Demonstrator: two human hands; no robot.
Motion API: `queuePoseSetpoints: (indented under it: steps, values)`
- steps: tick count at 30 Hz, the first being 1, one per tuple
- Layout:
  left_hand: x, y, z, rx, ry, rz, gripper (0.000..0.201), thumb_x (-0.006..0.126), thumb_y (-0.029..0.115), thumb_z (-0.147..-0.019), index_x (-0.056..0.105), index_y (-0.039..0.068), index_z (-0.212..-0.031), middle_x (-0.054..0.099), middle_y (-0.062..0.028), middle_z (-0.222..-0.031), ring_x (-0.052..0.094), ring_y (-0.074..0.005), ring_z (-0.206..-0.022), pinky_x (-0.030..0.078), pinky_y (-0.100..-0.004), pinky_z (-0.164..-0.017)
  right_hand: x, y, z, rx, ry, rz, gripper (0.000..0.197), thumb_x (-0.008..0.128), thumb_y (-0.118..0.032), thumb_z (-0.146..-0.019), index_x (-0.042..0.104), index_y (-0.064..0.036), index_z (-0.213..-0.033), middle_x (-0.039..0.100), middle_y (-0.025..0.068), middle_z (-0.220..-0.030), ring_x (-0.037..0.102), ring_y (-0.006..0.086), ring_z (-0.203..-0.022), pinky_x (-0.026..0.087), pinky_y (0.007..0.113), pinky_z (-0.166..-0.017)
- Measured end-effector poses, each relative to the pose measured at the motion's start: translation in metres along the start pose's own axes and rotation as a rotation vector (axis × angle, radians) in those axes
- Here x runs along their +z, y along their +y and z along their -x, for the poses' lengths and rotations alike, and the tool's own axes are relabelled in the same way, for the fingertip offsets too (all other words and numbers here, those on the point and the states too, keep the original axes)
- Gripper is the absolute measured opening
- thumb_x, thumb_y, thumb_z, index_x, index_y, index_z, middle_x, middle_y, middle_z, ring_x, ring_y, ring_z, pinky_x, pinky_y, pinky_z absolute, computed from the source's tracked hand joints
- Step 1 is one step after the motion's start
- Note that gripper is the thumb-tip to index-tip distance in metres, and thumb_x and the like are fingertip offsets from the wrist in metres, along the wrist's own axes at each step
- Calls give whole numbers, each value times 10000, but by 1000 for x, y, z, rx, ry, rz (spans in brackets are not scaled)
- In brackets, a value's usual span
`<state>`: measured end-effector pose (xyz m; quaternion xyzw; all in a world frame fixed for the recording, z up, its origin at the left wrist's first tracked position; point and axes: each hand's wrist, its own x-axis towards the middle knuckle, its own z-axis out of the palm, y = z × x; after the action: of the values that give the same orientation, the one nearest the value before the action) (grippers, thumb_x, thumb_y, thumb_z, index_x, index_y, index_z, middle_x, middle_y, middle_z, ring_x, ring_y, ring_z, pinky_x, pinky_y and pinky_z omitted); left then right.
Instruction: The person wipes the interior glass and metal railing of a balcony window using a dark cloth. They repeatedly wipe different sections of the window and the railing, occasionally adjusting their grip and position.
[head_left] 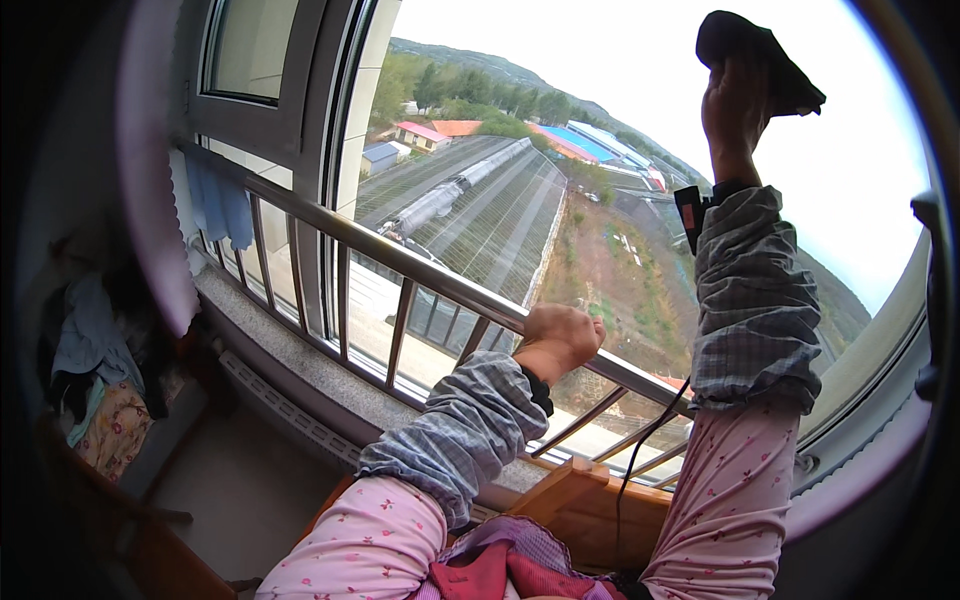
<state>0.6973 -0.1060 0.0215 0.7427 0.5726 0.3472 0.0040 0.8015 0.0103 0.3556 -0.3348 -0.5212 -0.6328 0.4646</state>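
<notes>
My right hand (738, 98) is raised high at the right, in front of the window. It is closed on a dark cloth (745, 48), which spreads above and beside the fingers. My left hand (562, 335) is wrapped round the metal handrail (430, 268), near the middle of the view. Grey checked oversleeves (752, 300) cover both forearms, over pink patterned sleeves. A black strap with a small dark device sits by the right wrist. Whether the cloth touches the glass cannot be made out.
Thin bars run below the rail, along a speckled stone sill (270, 325). A light blue cloth (220, 200) hangs on the rail's left end. Piled clothes (95, 340) lie at far left. A wooden piece (590, 500) stands below the rail; a black cable (640, 445) hangs nearby.
</notes>
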Motion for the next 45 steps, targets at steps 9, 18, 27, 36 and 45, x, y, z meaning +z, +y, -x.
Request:
queuePoseSetpoints:
  steps: [9, 18, 27, 36, 45]
  values:
    - [-12, -3, 5, 4, -48, -38, 455, 435, 404, -948, 792, 134, -863, 748, -113, -834, 731, -315, -821, 551, -437, -734, -85, -160, 116, -457, -293, -650, 341, 614, -124, -869, 716, -239, -1173, 630, -47, -1340, 517, 188, -1318, 292, 456, -1196]
    - [-15, 13, -2, -66, -109, -227, 565, 356, 449, -1000, 787, 111, -863, 744, -155, -839, 734, -341, -831, 568, -444, -767, -115, 35, 123, -256, -153, -345, 252, 623, -81, -825, 736, -176, -1029, 696, -9, -1087, 607, 208, -1122, 387, 419, -1103]
    - [-3, 3, -5, -73, -46, -351, 601, 329, 485, -1010, 781, 113, -879, 739, -175, -890, 712, -374, -900, 544, -474, -826, -196, 353, 323, 529, -289, 25, 291, 573, -154, -970, 553, -26, -1231, 610, 263, -1170, 549, 464, -1099, 447, 517, -925]
    - [5, 13, -7, -9, 8, -302, 503, 460, 528, -1009, 746, 143, -855, 713, -135, -784, 695, -357, -806, 521, -475, -734, -255, 449, 380, 1100, -78, -10, 335, 624, -271, -960, 635, -53, -1215, 722, 216, -995, 668, 423, -942, 498, 467, -799]
    - [40, 79, -12, -441, 45, -369, 769, 233, 649, -1012, 797, 138, -900, 739, -168, -887, 686, -398, -959, 478, -477, -883, -174, 240, 181, 161, -11, -635, 291, 638, -53, -843, 660, -62, -1133, 622, 143, -1267, 562, 357, -1203, 429, 469, -1060]
